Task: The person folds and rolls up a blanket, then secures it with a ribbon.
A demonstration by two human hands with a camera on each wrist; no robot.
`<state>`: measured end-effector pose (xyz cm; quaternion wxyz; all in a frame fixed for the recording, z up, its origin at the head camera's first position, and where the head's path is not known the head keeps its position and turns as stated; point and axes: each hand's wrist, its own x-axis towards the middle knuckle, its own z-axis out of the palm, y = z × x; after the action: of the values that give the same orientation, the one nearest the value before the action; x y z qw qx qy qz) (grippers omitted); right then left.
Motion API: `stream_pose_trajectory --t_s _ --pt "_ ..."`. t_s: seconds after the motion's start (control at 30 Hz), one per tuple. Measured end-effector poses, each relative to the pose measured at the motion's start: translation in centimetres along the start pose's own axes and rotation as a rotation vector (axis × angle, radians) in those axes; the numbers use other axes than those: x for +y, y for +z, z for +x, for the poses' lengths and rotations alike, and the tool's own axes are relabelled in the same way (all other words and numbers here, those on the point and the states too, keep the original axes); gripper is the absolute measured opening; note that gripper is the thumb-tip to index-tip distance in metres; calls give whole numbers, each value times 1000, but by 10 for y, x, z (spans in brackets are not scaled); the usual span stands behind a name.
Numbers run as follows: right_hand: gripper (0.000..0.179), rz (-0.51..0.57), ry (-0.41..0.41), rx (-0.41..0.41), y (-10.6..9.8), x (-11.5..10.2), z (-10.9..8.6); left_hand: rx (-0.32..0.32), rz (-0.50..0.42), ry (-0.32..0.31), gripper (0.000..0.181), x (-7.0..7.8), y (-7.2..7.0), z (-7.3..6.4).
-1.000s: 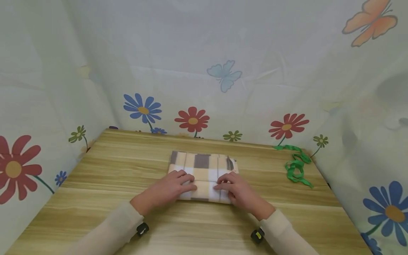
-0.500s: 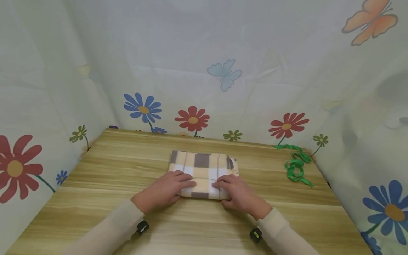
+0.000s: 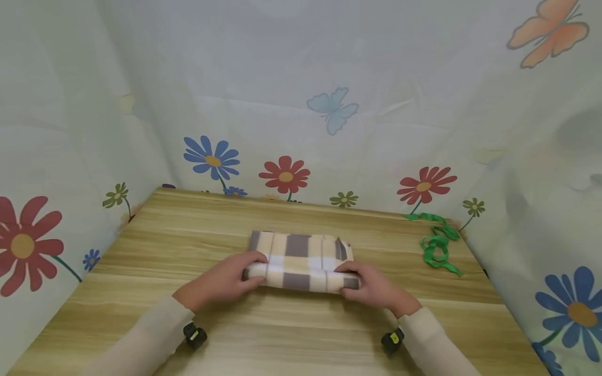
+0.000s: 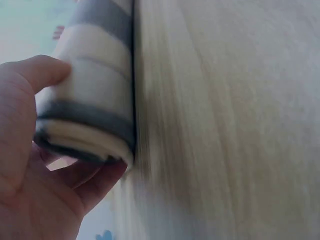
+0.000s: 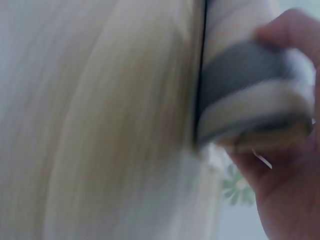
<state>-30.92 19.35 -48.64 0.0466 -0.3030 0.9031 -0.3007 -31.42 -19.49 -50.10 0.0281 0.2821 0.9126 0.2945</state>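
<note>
A checked fleece blanket (image 3: 297, 261) in cream, white and grey-brown lies on the table, its near edge rolled into a thick tube and its far part still flat. My left hand (image 3: 226, 277) grips the left end of the roll, thumb on the near side. At the right end, my right hand (image 3: 373, 284) holds the roll between thumb and fingers. The left wrist view shows the rolled end (image 4: 85, 135) with its layers, fingers curled beneath it. In the right wrist view the other rolled end (image 5: 255, 110) sits within the fingers, slightly blurred.
A curly green ribbon (image 3: 437, 245) lies at the right rear of the wood-grain table (image 3: 197, 224). A flower-and-butterfly printed curtain (image 3: 376, 130) hangs behind the table and along both sides.
Both hands have moved apart, from the top of the folded blanket to the two ends of its near edge. That edge has become a thicker roll, and the blanket's far edge sits slightly nearer.
</note>
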Motion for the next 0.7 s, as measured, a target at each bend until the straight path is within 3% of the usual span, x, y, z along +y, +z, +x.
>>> stream_pose_trajectory --t_s 0.13,0.3,0.43,0.7 --pt "24 174 120 14 -2 12 -2 1 -198 -128 35 -6 -4 -1" --pt "27 264 243 88 1 17 3 34 -290 -207 38 -14 -7 -2" --pt "33 271 327 154 5 15 8 68 -236 -248 40 -18 -8 -2" --pt "42 209 501 179 6 7 17 88 -57 -342 47 -10 -10 13"
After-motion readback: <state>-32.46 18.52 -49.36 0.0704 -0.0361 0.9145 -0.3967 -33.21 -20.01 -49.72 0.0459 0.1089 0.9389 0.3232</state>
